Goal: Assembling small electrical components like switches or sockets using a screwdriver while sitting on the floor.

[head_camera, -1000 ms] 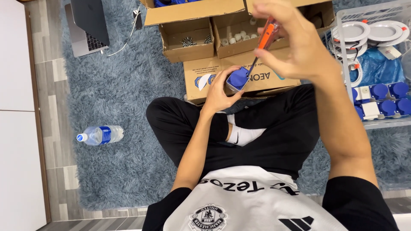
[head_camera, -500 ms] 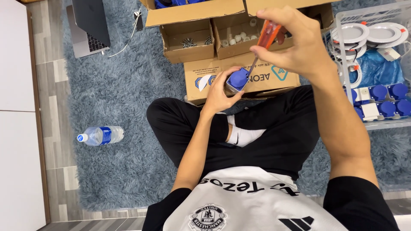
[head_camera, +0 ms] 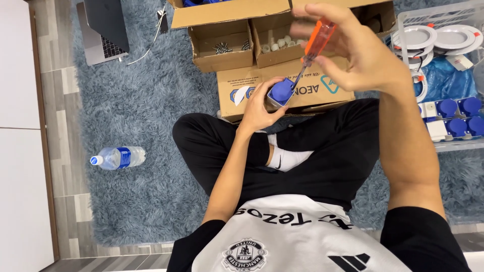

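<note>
Sitting cross-legged on rug (head_camera: 126, 111), left hand (head_camera: 259, 108) gripping blue socket (head_camera: 281, 92) above lap; right hand (head_camera: 353, 55) pinching orange screwdriver (head_camera: 316, 43), tip meeting socket. Best keeping shaft straight, socket steady, pressing gently.

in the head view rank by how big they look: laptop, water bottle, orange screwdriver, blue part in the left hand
1. laptop, partly cut off by the frame
2. water bottle and orange screwdriver: similar length, screwdriver nearer the camera, so unsure
3. blue part held in the left hand
</note>
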